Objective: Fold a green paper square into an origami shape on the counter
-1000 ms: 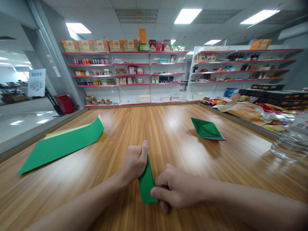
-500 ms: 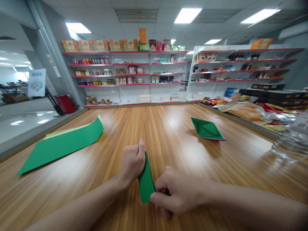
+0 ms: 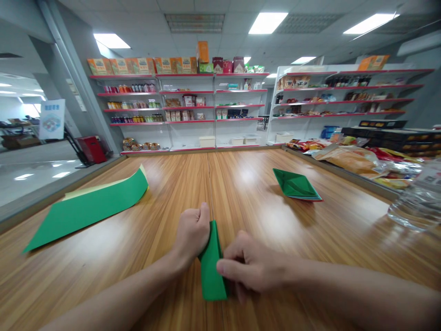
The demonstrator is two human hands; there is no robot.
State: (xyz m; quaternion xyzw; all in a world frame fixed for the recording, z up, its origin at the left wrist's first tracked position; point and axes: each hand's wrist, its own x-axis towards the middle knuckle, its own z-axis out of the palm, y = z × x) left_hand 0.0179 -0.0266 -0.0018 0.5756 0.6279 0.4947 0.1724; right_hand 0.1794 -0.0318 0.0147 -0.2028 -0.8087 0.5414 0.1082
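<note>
A narrow strip of folded green paper [image 3: 212, 276] is held upright-lengthwise between my hands, near the front of the table. My left hand [image 3: 193, 232] is closed around its far left edge, thumb pointing up. On the paper's right edge, my right hand [image 3: 253, 264] pinches with thumb and curled fingers; some of those fingers are hidden or blurred. Farther right lies a folded green paper piece [image 3: 298, 184] with light blue and red layers under it. To the left rests a curved green sheet [image 3: 93, 209] with pale yellow paper behind it.
The wooden table [image 3: 165, 184] has a raised grey rim. At right stand a clear plastic bottle [image 3: 415, 209], snack bags [image 3: 358, 158] and black boxes [image 3: 396, 138]. Stocked shelves [image 3: 188, 105] line the back; a sign [image 3: 52, 118] stands at left.
My right hand has slid slightly up along the paper's right edge. The strip looks wider at its near end, and its far end shows more. The other papers stay put.
</note>
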